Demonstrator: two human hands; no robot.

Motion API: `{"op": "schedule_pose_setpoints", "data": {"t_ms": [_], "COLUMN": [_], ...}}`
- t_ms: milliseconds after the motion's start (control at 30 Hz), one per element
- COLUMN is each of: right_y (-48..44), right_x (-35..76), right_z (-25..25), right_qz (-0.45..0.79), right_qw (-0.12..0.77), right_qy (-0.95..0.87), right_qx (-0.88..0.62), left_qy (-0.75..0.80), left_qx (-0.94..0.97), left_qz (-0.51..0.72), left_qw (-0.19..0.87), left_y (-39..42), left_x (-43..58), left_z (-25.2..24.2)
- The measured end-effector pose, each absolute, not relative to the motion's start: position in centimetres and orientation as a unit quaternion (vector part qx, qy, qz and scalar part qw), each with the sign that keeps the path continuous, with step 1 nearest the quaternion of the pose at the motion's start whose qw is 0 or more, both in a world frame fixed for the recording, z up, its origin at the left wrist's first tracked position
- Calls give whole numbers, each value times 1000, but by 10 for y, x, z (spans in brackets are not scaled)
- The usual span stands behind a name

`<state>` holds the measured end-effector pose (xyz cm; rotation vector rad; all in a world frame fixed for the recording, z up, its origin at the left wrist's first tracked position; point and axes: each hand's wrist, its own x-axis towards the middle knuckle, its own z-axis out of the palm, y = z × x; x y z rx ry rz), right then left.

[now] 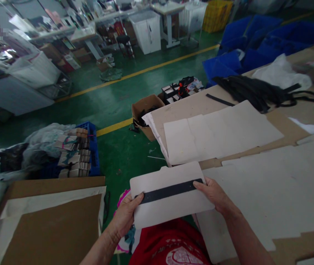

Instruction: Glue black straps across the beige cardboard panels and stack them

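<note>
— Green floor (124,154) shows below the card sheet (170,213), gripped just beside the bench (190,106) by left hand (125,217) and right hand (215,195).
— Both press the black strip (169,191) at its ends; a slip could skew it.

hands (124,217) (215,195) x2 | white card (170,212) x1 | blk strip (170,191) x1 | floor box (143,109) x1

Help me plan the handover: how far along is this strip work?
Done: one black strip lies across the card piece. In hand: left hand and right hand hold that card piece by its ends. Left, probably: a heap of black strips lies far back on the table.
</note>
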<state>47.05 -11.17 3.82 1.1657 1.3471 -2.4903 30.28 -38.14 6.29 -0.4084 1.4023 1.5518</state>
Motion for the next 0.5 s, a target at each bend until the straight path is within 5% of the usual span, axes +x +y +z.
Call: {"op": "schedule_pose_setpoints", "data": {"t_ms": [500], "right_y": [-116], "right_x": [469], "right_z": [50], "right_qz": [-763], "right_qw": [13], "right_qy": [429], "right_qx": [483], "left_qy": [562], "left_qx": [-196], "left_qz": [643], "left_qw": [481], "left_y": [-379], "left_x": [301], "left_z": [70]}}
